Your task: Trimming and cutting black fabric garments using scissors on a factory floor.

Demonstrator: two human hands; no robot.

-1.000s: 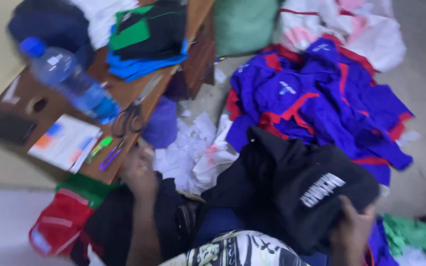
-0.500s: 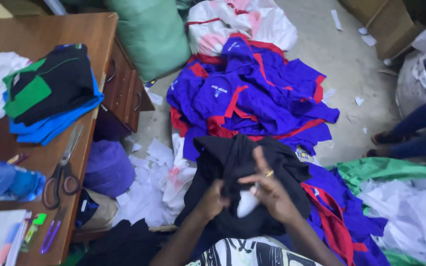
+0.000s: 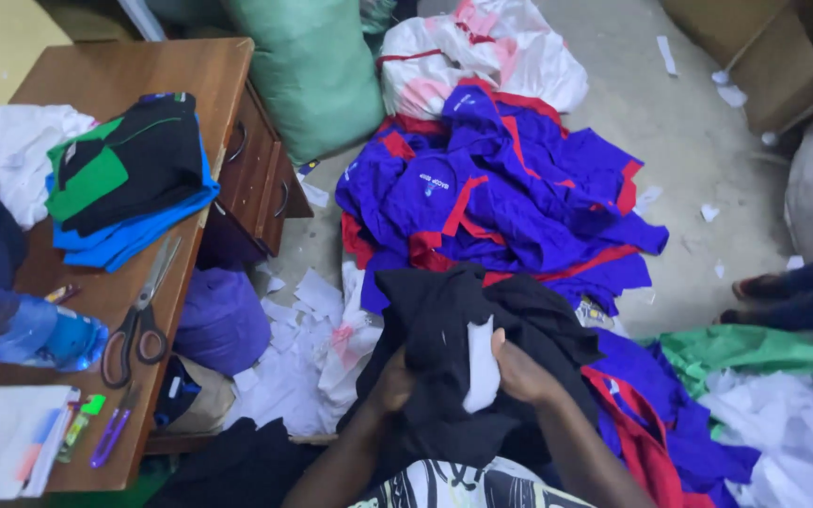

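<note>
At the lower middle of the frame both hands work a soft, crumpled black fabric garment that lies bunched over the person's lap, with a stiff white paper or backing piece standing up between them. The left hand has its fingers closed into a fold of the black cloth; the right hand has its fingers clamped on the white piece and the cloth beside it. Judging by how things lie, the white piece is only partly free of the garment and the garment is not yet laid aside. Just above, in the middle of the frame, a heap of smooth blue shirts with red trim sprawls on the grey concrete floor among torn white paper scraps. At the left, the brown wooden counter carries a folded stack of black, green and blue cloth, black-handled metal scissors and a clear blue plastic bottle.
</note>
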